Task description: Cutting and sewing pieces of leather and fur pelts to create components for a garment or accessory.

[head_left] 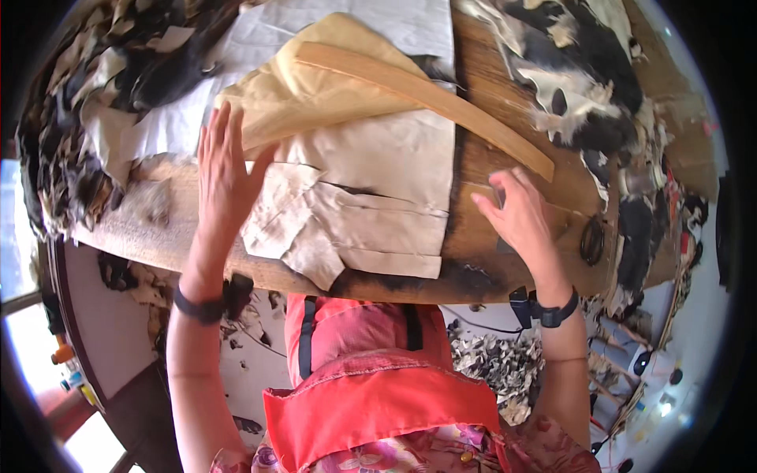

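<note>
My left hand is open, fingers stretched out and thumb apart, at the left edge of a yellowish tan sheet. My right hand hovers over the brown wooden table to the right, its fingers bent and thumb apart; a small dark patch shows between thumb and fingers, too unclear to name. A curved wooden strip lies slantwise across the tan sheet, its lower end resting near my right hand. Under the sheet spreads a pale cream hide panel, with creased, seamed cream hide pieces at its near edge.
Black and white hide pieces lie at the right, and a pile of dark and pale hide scraps fills the left. A black coil sits near the table's right side. Small scraps cover the floor below the table's curved front edge.
</note>
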Demonstrator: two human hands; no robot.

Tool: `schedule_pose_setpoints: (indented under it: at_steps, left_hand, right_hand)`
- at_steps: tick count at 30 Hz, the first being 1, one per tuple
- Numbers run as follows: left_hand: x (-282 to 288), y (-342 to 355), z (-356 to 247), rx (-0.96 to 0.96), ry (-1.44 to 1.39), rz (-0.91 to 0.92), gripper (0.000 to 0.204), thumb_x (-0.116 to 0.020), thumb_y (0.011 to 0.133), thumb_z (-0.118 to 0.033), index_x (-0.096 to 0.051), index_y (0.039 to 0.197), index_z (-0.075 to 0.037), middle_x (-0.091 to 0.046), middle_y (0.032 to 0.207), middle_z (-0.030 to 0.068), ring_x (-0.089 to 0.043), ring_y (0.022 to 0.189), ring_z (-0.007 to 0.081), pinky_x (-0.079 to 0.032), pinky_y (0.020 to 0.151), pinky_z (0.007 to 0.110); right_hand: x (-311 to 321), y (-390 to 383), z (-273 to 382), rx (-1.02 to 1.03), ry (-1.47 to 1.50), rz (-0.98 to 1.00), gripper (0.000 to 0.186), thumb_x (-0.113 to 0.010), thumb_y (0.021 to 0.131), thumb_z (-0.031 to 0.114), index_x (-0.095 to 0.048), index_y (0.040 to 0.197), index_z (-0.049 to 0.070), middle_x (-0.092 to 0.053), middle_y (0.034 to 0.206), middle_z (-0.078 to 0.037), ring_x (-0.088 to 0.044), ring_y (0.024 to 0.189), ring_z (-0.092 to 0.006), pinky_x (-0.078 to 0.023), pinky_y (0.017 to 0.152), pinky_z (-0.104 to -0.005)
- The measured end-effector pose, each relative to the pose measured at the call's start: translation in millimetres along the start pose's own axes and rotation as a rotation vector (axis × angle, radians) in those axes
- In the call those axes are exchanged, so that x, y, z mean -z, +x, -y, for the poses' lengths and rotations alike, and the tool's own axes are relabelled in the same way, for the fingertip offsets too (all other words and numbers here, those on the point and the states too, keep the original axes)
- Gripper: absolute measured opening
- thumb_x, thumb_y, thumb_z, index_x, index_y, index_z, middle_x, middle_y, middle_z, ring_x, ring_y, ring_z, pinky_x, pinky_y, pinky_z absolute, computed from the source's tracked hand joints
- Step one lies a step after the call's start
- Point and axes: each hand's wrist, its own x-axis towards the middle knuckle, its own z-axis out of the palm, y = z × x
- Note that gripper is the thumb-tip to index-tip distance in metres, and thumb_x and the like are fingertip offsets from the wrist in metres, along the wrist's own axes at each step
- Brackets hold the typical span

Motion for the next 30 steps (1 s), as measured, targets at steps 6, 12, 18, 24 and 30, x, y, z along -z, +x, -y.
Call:
schedule_pose_setpoints:
  at_steps: [6, 12, 18, 24, 30]
  left_hand:
    - [-13.6, 59.8, 51.4, 0.412, -0.172, 0.168, 0.066, -0.074, 0.085, -0.044, -0.058, 0.129, 0.003, -0.062, 0.127, 0.0237, -0.059, 0.120, 0.0374, -0.045, 0.105, 0.044]
    - [-29.2, 77.0, 66.6, 0.645, -0.450, 0.193, 0.069, -0.081, 0.075, -0.039, -0.062, 0.125, 0.005, -0.069, 0.112, 0.0240, -0.069, 0.104, 0.0321, -0.055, 0.091, 0.039]
    - [-24.8, 94.5, 63.3, 0.736, -0.965, 0.315, 0.051, -0.079, 0.084, -0.021, -0.061, 0.124, 0.004, -0.069, 0.105, 0.0107, -0.068, 0.090, 0.0172, -0.058, 0.076, 0.032]
    - [-18.7, 71.3, 44.8, 0.661, -0.719, 0.209, 0.049, -0.075, 0.080, -0.024, -0.063, 0.119, 0.003, -0.071, 0.098, 0.0144, -0.070, 0.088, 0.0189, -0.056, 0.076, 0.034]
    - [30.9, 0.3, 5.8, 0.474, -0.701, 0.129, 0.019, -0.071, 0.085, -0.010, -0.062, 0.099, -0.001, -0.069, 0.089, 0.0103, -0.067, 0.083, 0.0194, -0.052, 0.072, 0.034]
  right_hand:
    - [-22.0, 6.2, -18.5, -0.105, -0.213, 0.067, 0.026, -0.072, 0.075, 0.017, -0.054, 0.086, 0.003, -0.058, 0.088, -0.019, -0.060, 0.092, -0.0394, -0.049, 0.083, -0.0493]
    - [-12.4, 24.9, -32.3, -0.252, -0.242, 0.236, 0.029, -0.071, 0.072, 0.016, -0.050, 0.088, 0.003, -0.058, 0.086, -0.021, -0.059, 0.088, -0.0416, -0.047, 0.080, -0.0516]
    - [-24.0, 41.8, -20.4, -0.050, 0.048, 0.049, 0.020, -0.073, 0.076, 0.007, -0.060, 0.091, 0.004, -0.064, 0.089, -0.017, -0.064, 0.080, -0.0365, -0.051, 0.073, -0.0446]
    - [-30.8, 111.2, -30.3, 0.222, 0.006, -0.103, 0.045, -0.086, 0.072, 0.017, -0.069, 0.111, 0.003, -0.067, 0.094, -0.012, -0.066, 0.081, -0.0287, -0.052, 0.073, -0.0385]
    - [-18.5, 114.0, -67.4, 0.250, -0.005, -0.345, 0.051, -0.088, 0.076, 0.021, -0.067, 0.114, -0.007, -0.068, 0.098, -0.012, -0.066, 0.082, -0.0186, -0.054, 0.071, -0.0323]
